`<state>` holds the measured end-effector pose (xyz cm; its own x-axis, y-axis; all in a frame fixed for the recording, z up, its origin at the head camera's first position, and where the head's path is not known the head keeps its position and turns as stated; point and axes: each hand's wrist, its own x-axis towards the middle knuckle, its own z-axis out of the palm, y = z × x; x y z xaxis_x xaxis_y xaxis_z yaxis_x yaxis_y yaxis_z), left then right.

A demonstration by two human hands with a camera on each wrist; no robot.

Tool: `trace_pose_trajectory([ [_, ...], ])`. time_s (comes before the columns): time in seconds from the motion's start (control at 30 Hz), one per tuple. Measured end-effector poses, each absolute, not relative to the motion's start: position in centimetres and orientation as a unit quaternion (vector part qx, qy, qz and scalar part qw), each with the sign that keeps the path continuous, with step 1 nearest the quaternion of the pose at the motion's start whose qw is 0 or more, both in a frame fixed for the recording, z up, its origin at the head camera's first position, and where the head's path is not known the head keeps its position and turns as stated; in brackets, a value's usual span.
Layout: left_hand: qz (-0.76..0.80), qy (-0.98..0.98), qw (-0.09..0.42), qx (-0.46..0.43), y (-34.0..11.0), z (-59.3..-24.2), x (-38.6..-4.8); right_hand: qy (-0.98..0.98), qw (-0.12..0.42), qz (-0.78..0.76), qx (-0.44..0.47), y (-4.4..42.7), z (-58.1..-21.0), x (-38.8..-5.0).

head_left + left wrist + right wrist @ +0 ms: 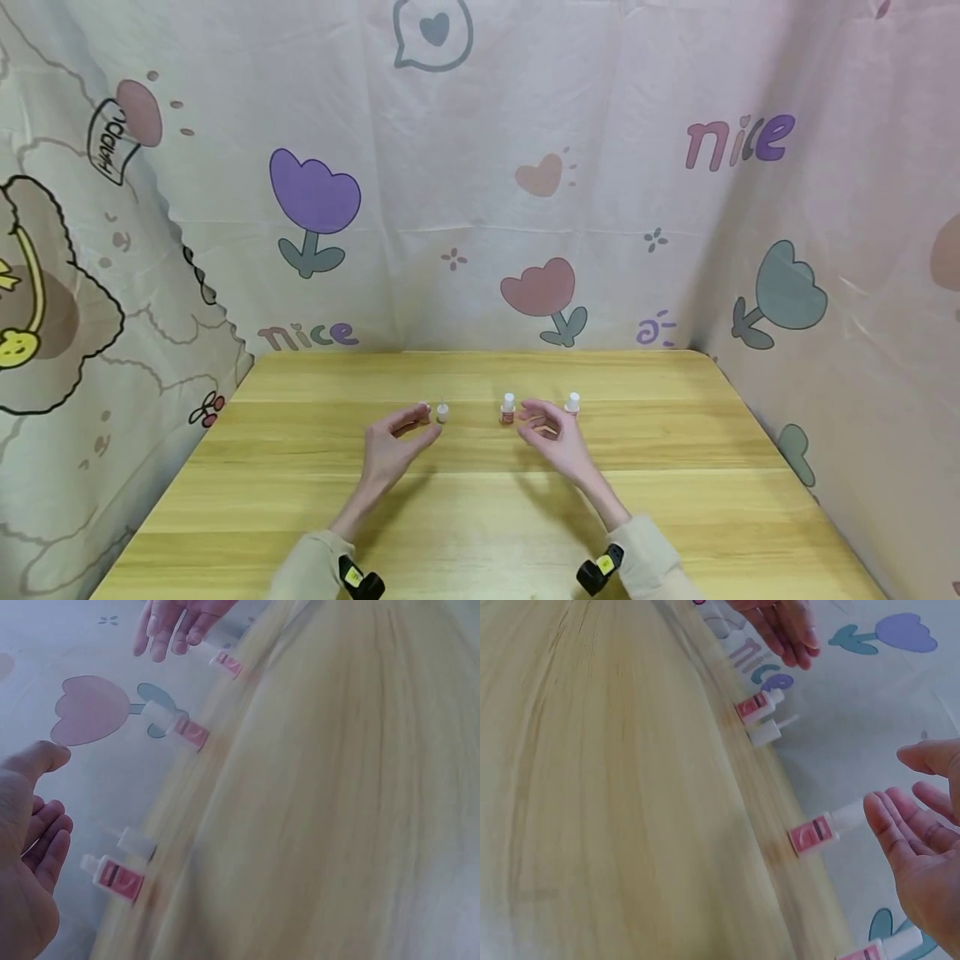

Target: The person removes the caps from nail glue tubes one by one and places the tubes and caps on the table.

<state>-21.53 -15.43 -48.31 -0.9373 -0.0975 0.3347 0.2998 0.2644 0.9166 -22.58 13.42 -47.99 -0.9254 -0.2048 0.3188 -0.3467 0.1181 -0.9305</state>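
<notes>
- Left hand (390, 443): fingers loosely bent, thumb apart, holding nothing; raised above table (480, 517), near uncapped bottle (120, 879).
- Right hand (559, 442): likewise raised, loosely parted (nothing gripped), near middle capped bottle (507, 410).
- White cap (442, 414): beside uncapped bottle, stem up.
- Uncapped bottle, middle capped bottle, right capped bottle (573, 402): upright, long axes vertical.

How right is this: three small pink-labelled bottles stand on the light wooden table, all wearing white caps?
Not quite: the right wrist view shows the leftmost bottle uncapped, its white cap upside down beside it. The rest is right.
</notes>
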Motion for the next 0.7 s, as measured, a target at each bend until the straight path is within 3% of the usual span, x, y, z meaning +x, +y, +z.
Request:
trace_pose_trajectory([
  [0.47, -0.616, -0.769, 0.153, -0.080, -12.5, -49.6, -21.6, -0.748, 0.056, 0.646, 0.139, 15.6, -49.6, -22.0],
  [0.7, -0.625, -0.767, 0.122, -0.084, -10.8, -50.4, -22.3, -0.746, 0.045, 0.652, 0.126, 16.0, -50.1, -22.2],
])
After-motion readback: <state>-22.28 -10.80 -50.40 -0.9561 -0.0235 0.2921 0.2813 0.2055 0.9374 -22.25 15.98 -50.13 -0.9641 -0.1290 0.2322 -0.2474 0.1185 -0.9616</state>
